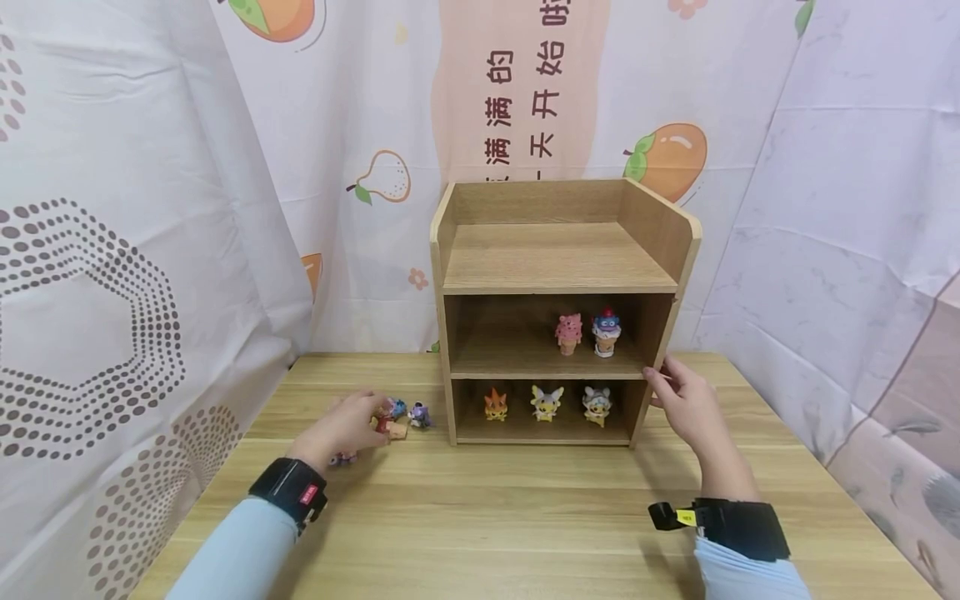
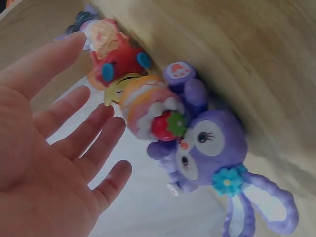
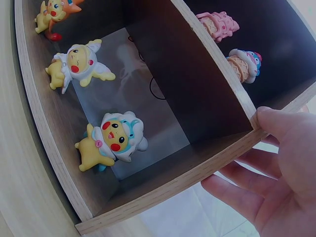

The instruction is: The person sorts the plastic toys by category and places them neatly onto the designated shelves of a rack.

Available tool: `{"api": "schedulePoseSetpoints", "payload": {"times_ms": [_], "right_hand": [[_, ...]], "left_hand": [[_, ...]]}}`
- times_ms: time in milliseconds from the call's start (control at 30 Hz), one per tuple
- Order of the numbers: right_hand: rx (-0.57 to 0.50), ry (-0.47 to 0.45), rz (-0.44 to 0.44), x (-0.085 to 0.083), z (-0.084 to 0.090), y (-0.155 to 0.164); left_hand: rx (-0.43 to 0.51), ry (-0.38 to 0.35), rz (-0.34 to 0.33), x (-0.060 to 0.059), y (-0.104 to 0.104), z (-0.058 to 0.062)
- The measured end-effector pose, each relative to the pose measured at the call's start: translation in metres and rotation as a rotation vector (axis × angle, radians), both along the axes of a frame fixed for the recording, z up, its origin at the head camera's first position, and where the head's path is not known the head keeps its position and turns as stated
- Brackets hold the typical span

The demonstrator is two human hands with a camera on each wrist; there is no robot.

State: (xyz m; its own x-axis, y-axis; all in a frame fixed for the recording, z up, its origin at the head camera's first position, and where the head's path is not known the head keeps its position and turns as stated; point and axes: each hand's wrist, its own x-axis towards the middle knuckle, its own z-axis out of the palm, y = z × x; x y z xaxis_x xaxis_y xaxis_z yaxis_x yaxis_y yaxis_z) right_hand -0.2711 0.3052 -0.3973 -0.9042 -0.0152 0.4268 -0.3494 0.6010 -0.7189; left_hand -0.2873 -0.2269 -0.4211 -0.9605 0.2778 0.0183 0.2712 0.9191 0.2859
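A wooden shelf (image 1: 558,258) stands on the table. Its middle level holds a pink figure (image 1: 568,332) and a blue-capped one (image 1: 606,332). Three small figures (image 1: 547,402) stand on the bottom level. My right hand (image 1: 686,404) holds the shelf's right side panel (image 3: 197,170), thumb on its front edge and fingers along its outer face. My left hand (image 2: 54,148) hovers with fingers spread beside a cluster of toys on the table: a purple bunny (image 2: 212,148), a striped figure with a strawberry (image 2: 148,106) and a red one (image 2: 121,64). It holds none of them.
The toy cluster (image 1: 408,415) lies just left of the shelf's base. The shelf's top level is bare. Patterned cloth hangs close behind and on both sides of the wooden table (image 1: 525,517).
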Motion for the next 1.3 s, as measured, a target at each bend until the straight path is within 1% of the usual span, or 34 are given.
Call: {"api": "schedulePoseSetpoints", "payload": {"times_ms": [233,467,733,967,1300], "right_hand": [[0.0,0.002,-0.001,0.0,0.0,0.001],[0.014,-0.009,-0.009,-0.001,-0.001,0.0],[0.009,-0.005,-0.005,0.001,0.001,0.0],[0.016,-0.01,-0.008,0.0,0.0,0.001],[0.013,-0.007,-0.003,-0.002,-0.002,0.001]], "left_hand": [[-0.024,0.001,0.014,-0.003,0.004,-0.005],[-0.042,-0.019,0.037,-0.008,0.004,-0.012],[-0.088,-0.005,0.008,-0.014,0.004,-0.021],[-0.09,-0.015,0.002,-0.014,0.006,-0.021],[-0.085,0.0,0.003,-0.016,0.006,-0.025]]}}
